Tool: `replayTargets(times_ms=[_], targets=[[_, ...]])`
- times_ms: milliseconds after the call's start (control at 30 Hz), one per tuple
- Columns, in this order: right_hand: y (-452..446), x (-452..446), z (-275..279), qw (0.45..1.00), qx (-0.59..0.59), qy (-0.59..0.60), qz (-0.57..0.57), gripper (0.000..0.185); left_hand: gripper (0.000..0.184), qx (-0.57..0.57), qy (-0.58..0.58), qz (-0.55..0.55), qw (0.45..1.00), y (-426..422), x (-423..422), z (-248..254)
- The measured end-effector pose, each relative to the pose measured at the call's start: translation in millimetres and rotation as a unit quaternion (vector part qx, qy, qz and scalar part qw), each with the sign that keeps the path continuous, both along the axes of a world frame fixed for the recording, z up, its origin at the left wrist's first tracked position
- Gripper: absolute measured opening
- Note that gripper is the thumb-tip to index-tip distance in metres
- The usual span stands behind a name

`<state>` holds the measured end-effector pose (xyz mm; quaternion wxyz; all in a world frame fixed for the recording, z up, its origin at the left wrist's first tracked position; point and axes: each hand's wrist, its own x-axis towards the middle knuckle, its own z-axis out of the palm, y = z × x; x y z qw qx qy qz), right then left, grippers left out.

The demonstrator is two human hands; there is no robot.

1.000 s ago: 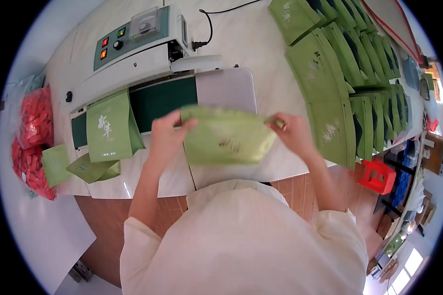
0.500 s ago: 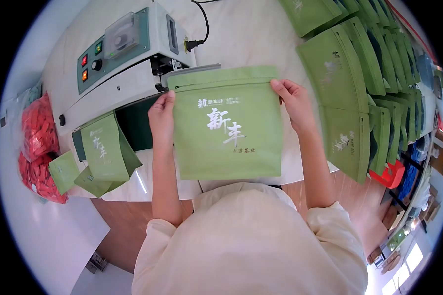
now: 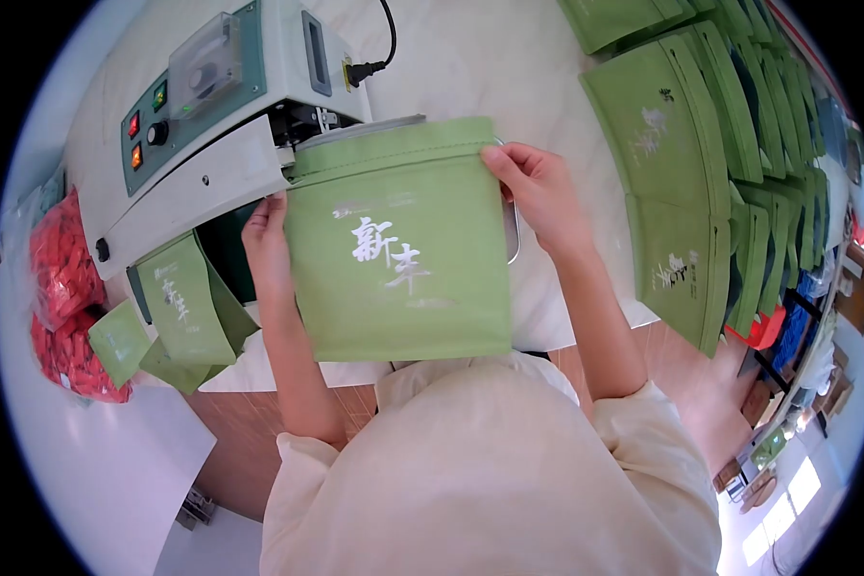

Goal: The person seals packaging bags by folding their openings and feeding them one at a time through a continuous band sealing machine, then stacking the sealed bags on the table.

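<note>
A green pouch (image 3: 408,322) with white printed characters is held flat and upright between my two hands. My left hand (image 3: 269,252) pinches its left edge near the top, close beside the sealing machine (image 3: 202,182). With thumb and fingers closed, my right hand (image 3: 540,192) grips the upper right edge. The pouch's top left corner reaches the metal parts at the machine's right end; whether it has entered them I cannot tell. Behind the pouch's right side shows a curved metal rim (image 3: 515,230).
Green pouches (image 3: 190,312) hang at the machine's front left. Bags of red packets (image 3: 67,288) stand at the far left. Overlapping stacks of green pouches (image 3: 658,154) cover the table's right side. A black power cord (image 3: 391,38) runs from the machine.
Both hands have moved the green pouch left, bringing its top left corner to the machine's end. The metal rim behind its right side has come into sight. The view has shifted slightly.
</note>
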<state>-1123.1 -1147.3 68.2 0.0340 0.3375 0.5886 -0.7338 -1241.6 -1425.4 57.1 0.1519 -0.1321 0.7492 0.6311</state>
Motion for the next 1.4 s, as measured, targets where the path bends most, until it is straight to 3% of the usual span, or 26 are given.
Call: replayTargets(times_ms=[533, 700, 767, 933, 1000, 1067, 1233, 1333, 1400], targets=[[-20.8, -28.5, -0.4, 0.998, 0.015, -0.020, 0.063, 0.029, 0.032, -0.051, 0.010, -0.010, 0.999, -48.0, -24.1, -5.4], [-25.5, -31.3, -19.3, 0.988, 0.127, 0.041, 0.080, 0.031, 0.034, -0.107, -0.002, -0.017, 0.994, -42.3, -12.3, 18.1], [-24.9, -32.2, -18.3, 0.987, 0.132, 0.039, 0.088, 0.032, 0.034, -0.251, 0.050, -0.085, 0.963, -42.9, 4.2, 29.7], [-30.3, -37.8, -18.8, 0.982, 0.148, 0.024, 0.119, 0.034, 0.029, -0.286, 0.181, -0.046, 0.940, -50.2, 58.0, 45.2], [-34.4, -38.4, -18.3, 0.990, 0.101, 0.028, 0.097, 0.032, 0.028, -0.282, 0.216, -0.019, 0.935, -44.3, 78.9, 52.4], [-37.3, -39.1, -14.2, 0.991, 0.089, 0.022, 0.094, 0.031, 0.023, -0.373, 0.277, 0.018, 0.885, -37.7, 94.9, 60.7], [-45.4, -40.8, -17.8, 0.995, 0.056, 0.041, 0.076, 0.030, 0.017, -0.323, 0.274, 0.052, 0.905, -43.5, 130.7, 57.7], [-49.3, -42.6, -17.2, 0.996, 0.044, 0.037, 0.075, 0.030, 0.012, -0.262, 0.288, -0.023, 0.921, -35.5, 161.1, 57.4], [-52.8, -43.5, -20.6, 0.996, 0.033, 0.032, 0.073, 0.030, 0.014, -0.223, 0.342, -0.175, 0.896, -24.4, 178.8, 57.4]])
